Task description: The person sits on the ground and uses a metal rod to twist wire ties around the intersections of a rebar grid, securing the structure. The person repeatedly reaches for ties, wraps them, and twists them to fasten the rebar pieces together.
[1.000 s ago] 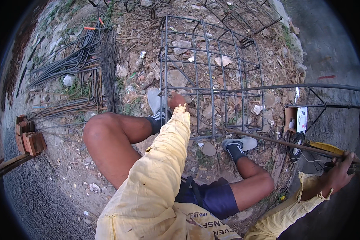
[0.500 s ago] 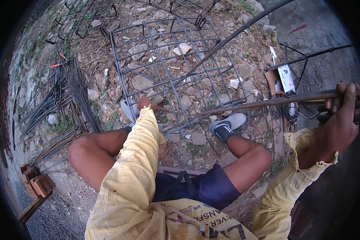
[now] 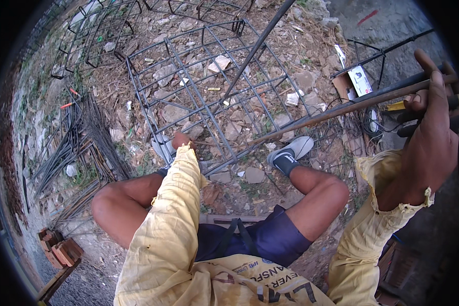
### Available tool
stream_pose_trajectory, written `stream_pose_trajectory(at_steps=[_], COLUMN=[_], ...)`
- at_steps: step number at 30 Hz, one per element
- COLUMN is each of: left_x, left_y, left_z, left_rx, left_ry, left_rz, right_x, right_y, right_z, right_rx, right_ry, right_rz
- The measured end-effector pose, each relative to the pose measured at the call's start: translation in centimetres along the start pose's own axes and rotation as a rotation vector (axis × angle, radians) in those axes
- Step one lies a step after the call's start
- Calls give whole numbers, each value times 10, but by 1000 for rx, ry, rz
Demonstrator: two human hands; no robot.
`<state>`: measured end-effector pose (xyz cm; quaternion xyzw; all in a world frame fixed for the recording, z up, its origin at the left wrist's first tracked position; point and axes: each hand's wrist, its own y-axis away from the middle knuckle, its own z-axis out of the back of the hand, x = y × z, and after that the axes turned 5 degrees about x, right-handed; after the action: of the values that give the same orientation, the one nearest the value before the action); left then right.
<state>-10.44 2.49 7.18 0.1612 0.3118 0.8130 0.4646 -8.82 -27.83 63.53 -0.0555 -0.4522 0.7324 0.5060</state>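
Note:
A steel rebar cage (image 3: 201,109) of crossed bars lies on rubble in front of me. My left hand (image 3: 181,139) is closed at its near edge, beside my left shoe; its fingers are mostly hidden, and a thin brownish rod (image 3: 205,144) runs right from it. At the far right, my right hand (image 3: 433,115) holds the outer end of a long rusty steel bar (image 3: 336,112). One finger crosses over the bar, another points up, and the rest curl below it. The bar's inner end meets the cage's near side. A dark bar (image 3: 257,48) slants up from the cage.
Cut rods and tie wire (image 3: 81,137) lie in a heap at left. More rebar frames (image 3: 94,38) stand at the back left. Bricks (image 3: 61,249) sit at lower left. A small open carton (image 3: 353,83) lies right of the cage, near another frame (image 3: 390,52). My shoes flank the cage's near edge.
The long bar has swung, its outer end now farther from me. My right hand has moved with it and its fingers have loosened somewhat. My left hand stays at the cage's edge.

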Motion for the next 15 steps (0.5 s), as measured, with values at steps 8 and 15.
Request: stream_pose_trajectory(at_steps=[8,15], left_x=[-6,3], left_y=[17,-29], left_z=[23,-19], left_rx=[14,-10], left_ry=[-15,453], left_rz=[15,161], right_x=[3,7], right_y=[18,15], right_z=[-4,-8], right_rx=[18,59], right_ry=[87,156], right_rz=[-293,-415])
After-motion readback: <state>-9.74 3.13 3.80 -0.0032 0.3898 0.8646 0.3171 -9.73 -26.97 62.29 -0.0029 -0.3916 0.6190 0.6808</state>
